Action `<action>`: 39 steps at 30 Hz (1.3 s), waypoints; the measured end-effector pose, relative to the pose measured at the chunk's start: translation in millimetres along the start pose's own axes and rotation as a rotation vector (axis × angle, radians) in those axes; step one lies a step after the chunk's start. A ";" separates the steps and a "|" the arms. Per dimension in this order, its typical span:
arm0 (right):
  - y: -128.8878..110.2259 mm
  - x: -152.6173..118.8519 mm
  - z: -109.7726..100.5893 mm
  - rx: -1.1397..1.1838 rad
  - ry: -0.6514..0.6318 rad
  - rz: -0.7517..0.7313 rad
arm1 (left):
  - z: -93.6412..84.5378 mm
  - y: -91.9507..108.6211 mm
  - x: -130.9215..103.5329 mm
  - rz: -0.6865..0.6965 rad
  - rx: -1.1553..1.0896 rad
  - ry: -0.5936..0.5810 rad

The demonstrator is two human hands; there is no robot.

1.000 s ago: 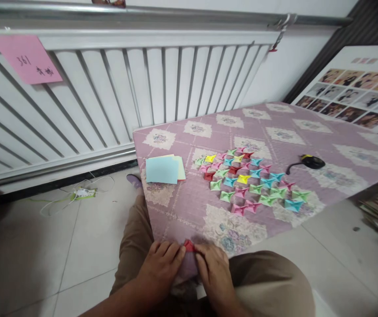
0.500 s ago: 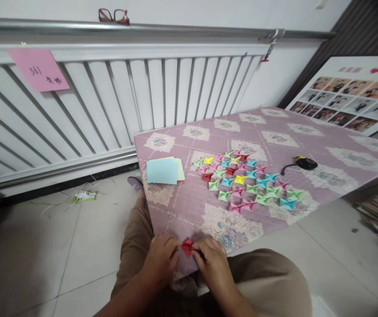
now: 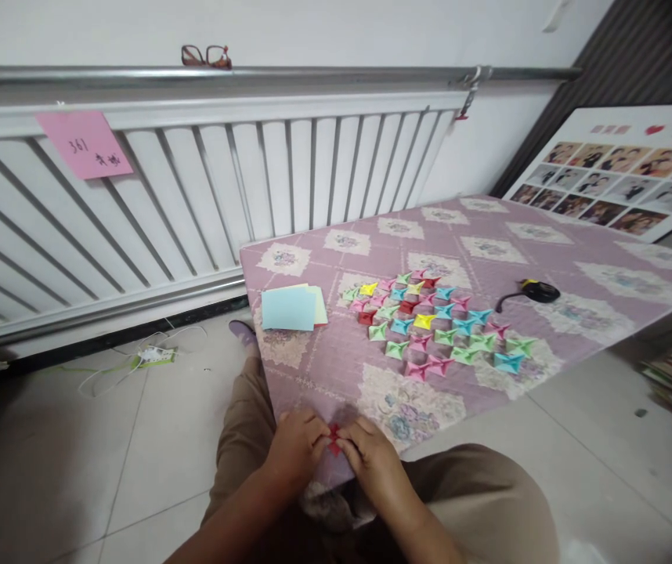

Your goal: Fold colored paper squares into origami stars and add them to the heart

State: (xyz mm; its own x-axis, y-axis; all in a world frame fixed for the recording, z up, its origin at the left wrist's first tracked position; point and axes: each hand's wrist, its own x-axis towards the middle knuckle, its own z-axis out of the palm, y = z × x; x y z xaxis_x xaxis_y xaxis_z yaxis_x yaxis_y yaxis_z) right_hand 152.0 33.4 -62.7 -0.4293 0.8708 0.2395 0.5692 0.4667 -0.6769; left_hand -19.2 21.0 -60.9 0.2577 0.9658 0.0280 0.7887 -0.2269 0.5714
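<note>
A small piece of folded red paper (image 3: 334, 440) is pinched between both hands at the near corner of the table. My left hand (image 3: 298, 446) grips its left side, and my right hand (image 3: 371, 453) grips its right side. The fingers cover much of the paper, so its exact shape is hard to make out. Beyond the hands, several folded paper pieces (image 3: 424, 321) in pink, green, blue, yellow and red lie in loose rows. To their left rests a stack of paper sheets (image 3: 287, 309), light blue on top.
The table wears a purple floral cloth (image 3: 330, 368). A black tape measure-like object (image 3: 539, 291) lies at right. Behind stand a white radiator (image 3: 294, 172) with a pink note (image 3: 86, 145), glasses (image 3: 207, 56) on the pipe, and a photo board (image 3: 612, 168). A power strip (image 3: 155, 356) sits on the floor.
Both hands have drawn slightly closer together around the red paper, covering more of it. The view has tilted up a little; the things on the table have stayed put.
</note>
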 end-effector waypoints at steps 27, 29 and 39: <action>-9.6 -1.7 -10.0 0.797 0.291 0.482 | -2.8 10.3 1.5 -0.312 -0.772 0.244; -5.2 -1.9 -10.1 0.717 0.252 0.446 | -1.4 6.8 2.8 -0.286 -0.705 0.230; 12.0 -1.8 -10.4 0.439 0.298 0.420 | -6.6 -1.1 9.5 -0.066 -0.143 0.060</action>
State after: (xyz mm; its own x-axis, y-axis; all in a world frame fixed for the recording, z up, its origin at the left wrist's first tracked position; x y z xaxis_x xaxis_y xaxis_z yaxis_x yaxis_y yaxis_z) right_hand 166.9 39.1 -64.0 0.0137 0.9993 0.0339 0.2802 0.0287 -0.9595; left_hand -21.3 31.3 -55.9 0.1704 0.9848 0.0328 0.7146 -0.1464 0.6841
